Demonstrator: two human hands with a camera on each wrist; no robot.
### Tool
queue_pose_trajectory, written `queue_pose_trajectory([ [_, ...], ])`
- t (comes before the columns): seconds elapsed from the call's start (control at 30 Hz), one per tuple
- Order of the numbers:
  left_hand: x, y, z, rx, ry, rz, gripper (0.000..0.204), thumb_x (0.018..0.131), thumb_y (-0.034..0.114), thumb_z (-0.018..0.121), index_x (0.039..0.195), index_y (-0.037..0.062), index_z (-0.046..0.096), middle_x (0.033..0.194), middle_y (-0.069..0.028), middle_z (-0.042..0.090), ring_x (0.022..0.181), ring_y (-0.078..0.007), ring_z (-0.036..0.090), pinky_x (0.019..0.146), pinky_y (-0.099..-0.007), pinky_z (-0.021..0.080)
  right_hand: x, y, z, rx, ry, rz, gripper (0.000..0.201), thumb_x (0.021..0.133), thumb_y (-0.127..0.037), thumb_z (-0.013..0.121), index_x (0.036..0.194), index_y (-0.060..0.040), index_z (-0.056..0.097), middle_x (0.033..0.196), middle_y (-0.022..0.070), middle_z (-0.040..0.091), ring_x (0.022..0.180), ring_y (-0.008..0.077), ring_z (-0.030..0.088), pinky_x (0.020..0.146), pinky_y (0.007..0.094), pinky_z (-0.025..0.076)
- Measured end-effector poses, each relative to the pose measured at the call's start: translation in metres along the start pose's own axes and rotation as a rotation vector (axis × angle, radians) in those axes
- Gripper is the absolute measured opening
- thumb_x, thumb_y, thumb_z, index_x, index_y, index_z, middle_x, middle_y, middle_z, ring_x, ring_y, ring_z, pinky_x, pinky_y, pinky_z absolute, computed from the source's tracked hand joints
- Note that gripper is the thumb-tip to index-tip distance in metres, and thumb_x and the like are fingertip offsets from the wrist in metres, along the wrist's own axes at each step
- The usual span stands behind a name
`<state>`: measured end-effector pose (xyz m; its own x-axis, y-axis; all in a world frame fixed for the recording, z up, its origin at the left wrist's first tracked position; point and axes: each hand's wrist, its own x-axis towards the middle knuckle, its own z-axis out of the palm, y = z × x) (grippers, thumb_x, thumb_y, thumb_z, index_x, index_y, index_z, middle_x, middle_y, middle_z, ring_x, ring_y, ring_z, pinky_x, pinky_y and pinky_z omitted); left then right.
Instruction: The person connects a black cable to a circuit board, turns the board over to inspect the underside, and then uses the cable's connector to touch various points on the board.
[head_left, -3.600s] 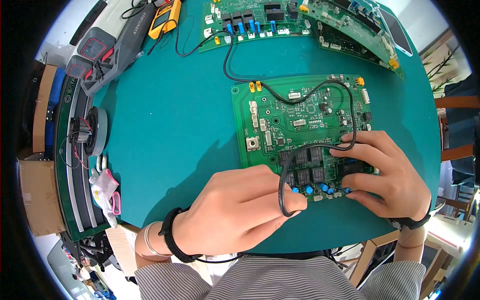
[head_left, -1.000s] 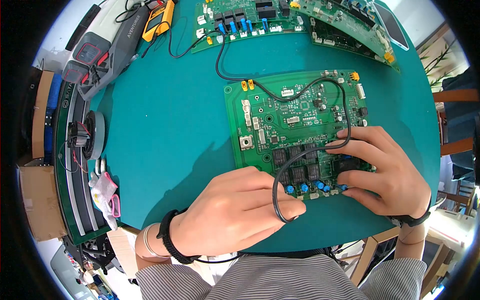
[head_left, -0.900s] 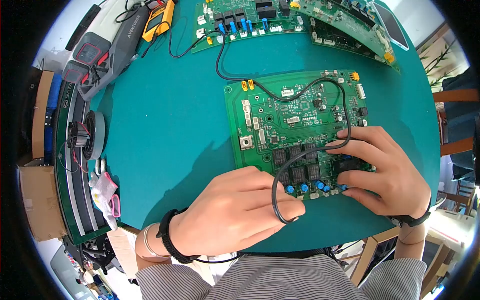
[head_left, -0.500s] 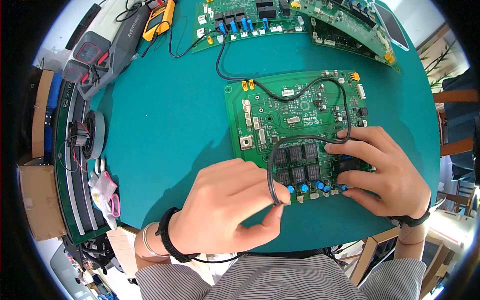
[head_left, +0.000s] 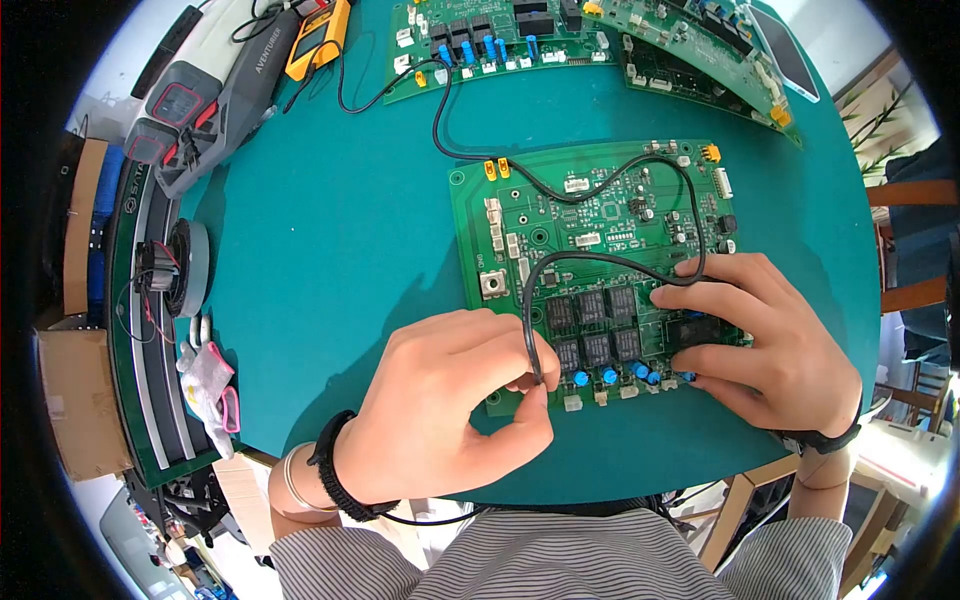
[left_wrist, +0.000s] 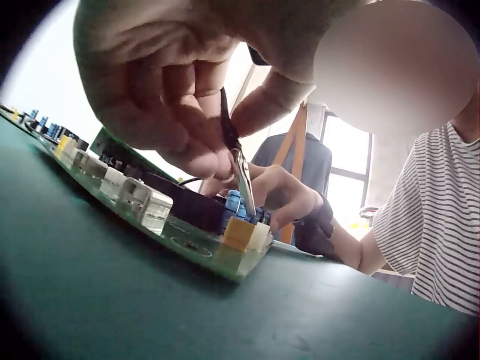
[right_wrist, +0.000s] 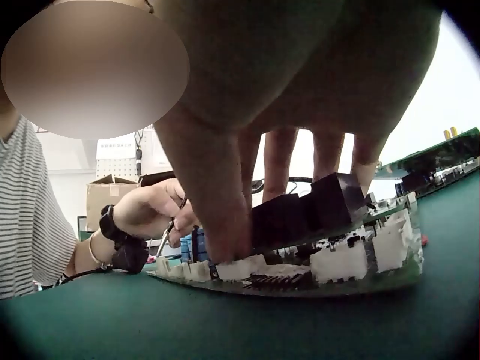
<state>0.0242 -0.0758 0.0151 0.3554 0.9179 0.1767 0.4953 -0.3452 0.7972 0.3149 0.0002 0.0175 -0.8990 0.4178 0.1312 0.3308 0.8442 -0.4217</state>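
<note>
A green circuit board (head_left: 620, 255) with black relays and blue capacitors lies on the table. At its near edge, my left hand (head_left: 450, 400) pinches a metal clip (left_wrist: 243, 178) on the end of a black cable (head_left: 565, 257). In the left wrist view the clip slants down, its tip close to a yellow connector (left_wrist: 238, 234) at the board's corner. My right hand (head_left: 775, 335) rests on the board's right part, its fingers spread and pointing down around a black block (right_wrist: 330, 206). The cable loops over the board and passes by the right fingertips.
The cable runs back to a yellow multimeter (head_left: 318, 40). More circuit boards (head_left: 500, 45) lie at the back, near a phone (head_left: 782, 50). To the left are a grey power tool (head_left: 235, 105), a round coil-like part (head_left: 190, 270) and a glove (head_left: 210, 385).
My left hand has moved left along the board's near edge with the clip, and the cable loop has swung left with it. My right hand has stayed in place.
</note>
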Motion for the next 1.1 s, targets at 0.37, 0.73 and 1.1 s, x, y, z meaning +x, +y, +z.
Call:
queue_pose_trajectory([
  [0.37,-0.0004,-0.0001,0.0,-0.017,-0.022,-0.038,0.014,0.075,-0.005,0.069,0.086,0.0033,0.069,0.078,-0.0066,0.068,0.067,-0.0206,0.067,0.06,-0.0315,0.051,0.0003,0.0007,0.0003,-0.022,0.001,-0.018,0.027,0.063,-0.012,0.084,0.088,-0.0069,0.074,0.134,0.0119,0.065,0.125,0.0393,0.057,0.098,0.0525,0.05],
  [0.73,-0.0016,-0.0022,0.0004,-0.04,-0.007,-0.046,0.015,0.077,-0.007,0.068,0.089,0.0015,0.071,0.081,-0.0076,0.071,0.069,-0.0192,0.07,0.063,-0.0295,0.053,0.0005,-0.001,0.0011,-0.039,-0.009,-0.012,0.029,0.063,-0.01,0.083,0.089,-0.0071,0.072,0.135,0.0118,0.064,0.126,0.0402,0.056,0.099,0.053,0.05],
  [1.1,-0.001,-0.0023,0.0001,-0.042,-0.035,-0.046,0.015,0.08,-0.008,0.069,0.092,0.001,0.071,0.083,-0.0082,0.071,0.071,-0.0201,0.071,0.064,-0.0302,0.055,-0.0002,-0.0001,0.0022,-0.032,0.0,-0.009,0.028,0.064,-0.01,0.082,0.089,-0.0075,0.072,0.135,0.0117,0.064,0.126,0.0398,0.056,0.099,0.0529,0.049],
])
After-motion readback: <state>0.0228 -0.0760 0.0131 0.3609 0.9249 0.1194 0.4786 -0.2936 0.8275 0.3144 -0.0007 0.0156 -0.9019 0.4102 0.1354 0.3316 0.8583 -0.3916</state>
